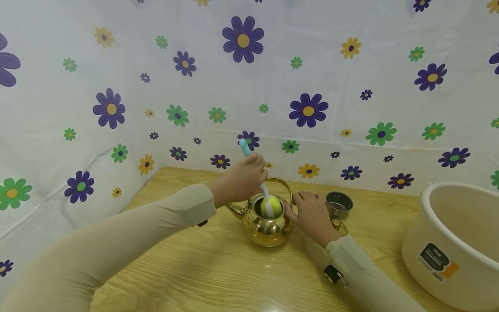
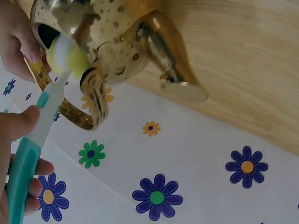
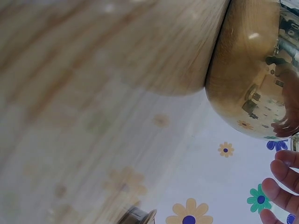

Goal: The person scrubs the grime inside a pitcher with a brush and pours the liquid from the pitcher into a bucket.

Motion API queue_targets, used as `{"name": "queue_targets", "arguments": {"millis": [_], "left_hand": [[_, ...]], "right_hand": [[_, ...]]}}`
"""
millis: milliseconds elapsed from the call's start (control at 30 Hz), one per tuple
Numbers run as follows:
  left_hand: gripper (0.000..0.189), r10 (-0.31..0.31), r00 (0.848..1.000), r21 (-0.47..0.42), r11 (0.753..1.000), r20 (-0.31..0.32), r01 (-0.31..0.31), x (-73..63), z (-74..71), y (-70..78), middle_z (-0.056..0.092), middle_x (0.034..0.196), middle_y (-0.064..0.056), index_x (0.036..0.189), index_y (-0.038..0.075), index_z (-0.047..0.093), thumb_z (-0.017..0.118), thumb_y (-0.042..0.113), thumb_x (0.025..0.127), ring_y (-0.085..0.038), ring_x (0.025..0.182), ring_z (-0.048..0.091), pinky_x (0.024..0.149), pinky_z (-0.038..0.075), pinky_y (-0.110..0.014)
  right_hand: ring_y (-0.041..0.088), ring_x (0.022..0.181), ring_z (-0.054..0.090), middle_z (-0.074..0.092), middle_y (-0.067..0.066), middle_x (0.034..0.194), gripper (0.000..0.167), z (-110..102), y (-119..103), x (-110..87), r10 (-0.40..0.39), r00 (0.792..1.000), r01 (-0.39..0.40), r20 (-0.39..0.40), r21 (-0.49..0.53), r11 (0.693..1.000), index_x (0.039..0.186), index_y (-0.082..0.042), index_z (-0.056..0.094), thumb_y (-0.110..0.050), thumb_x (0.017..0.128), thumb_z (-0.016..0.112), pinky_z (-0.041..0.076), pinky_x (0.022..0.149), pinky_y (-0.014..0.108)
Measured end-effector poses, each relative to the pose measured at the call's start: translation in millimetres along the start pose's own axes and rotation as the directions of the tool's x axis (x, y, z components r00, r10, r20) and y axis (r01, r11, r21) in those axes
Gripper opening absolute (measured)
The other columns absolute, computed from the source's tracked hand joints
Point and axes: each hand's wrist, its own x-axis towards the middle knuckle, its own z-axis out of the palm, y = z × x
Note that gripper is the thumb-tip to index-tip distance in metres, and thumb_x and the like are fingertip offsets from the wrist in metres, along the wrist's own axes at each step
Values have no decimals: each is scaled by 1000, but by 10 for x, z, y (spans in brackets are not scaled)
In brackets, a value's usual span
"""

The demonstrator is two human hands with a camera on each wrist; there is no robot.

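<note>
- Spanning the left side and the back, a white sheet (image 1: pixel 273 78) printed with purple, green and orange flowers rises beyond the wood-grained desk (image 1: pixel 187 268).
- Left hand (image 1: pixel 241 180): its grip is closed round the teal-and-white brush (image 2: pixel 28 172), the thumb lying along the handle; the brush slants down to the right.
- Gold kettle (image 1: pixel 269 235): upright near the middle of the desk, spout (image 1: pixel 235 210) to the left, arched handle (image 1: pixel 286 184) standing above the mouth.
- Sponge head (image 1: pixel 276 205) of the brush: yellow and white, in the kettle's mouth, partly showing above the rim.
- Right hand (image 1: pixel 312 214): at the kettle's right side, thumb against it, the grip wide with fingers extended.
- Perforated metal cup (image 1: pixel 339 208): on the desk, just beside the right hand.
- Small gold piece (image 1: pixel 341 227): near the cup, partly hidden by the right wrist.
- Cream bucket (image 1: pixel 413 242): far right, bearing a black-and-orange label (image 1: pixel 437 261).
</note>
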Motion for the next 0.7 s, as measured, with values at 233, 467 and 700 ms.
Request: {"name": "queue_targets", "arguments": {"millis": [233, 467, 700], "left_hand": [[46, -134, 989, -156, 980, -61, 123, -163, 87, 95, 62, 90, -3, 89, 12, 62, 54, 57, 86, -21, 91, 49, 90, 33, -34], [46, -172, 982, -282, 949, -85, 142, -244, 135, 85, 61, 95, -4, 91, 12, 61, 60, 57, 83, -22, 94, 50, 95, 35, -37], [48, -88, 987, -310, 950, -133, 43, -201, 189, -3, 63, 94, -3, 90, 12, 61, 60, 59, 81, -22, 95, 52, 94, 35, -38]], "right_hand": [[19, 60, 53, 52, 2, 65, 27, 14, 8, -7, -10, 1000, 10, -5, -17, 1000, 71, -10, 51, -30, 87, 60, 42, 61, 38], [20, 60, 53, 51, 2, 64, 26, 20, 15, -14, -15, 1000, 15, -13, -1, 1000, 70, -10, 52, -30, 86, 59, 42, 61, 39], [20, 59, 52, 50, 2, 64, 26, 9, 14, -12, -15, 1000, 15, -15, 2, 1000, 70, -11, 51, -30, 87, 56, 41, 59, 38]]}}
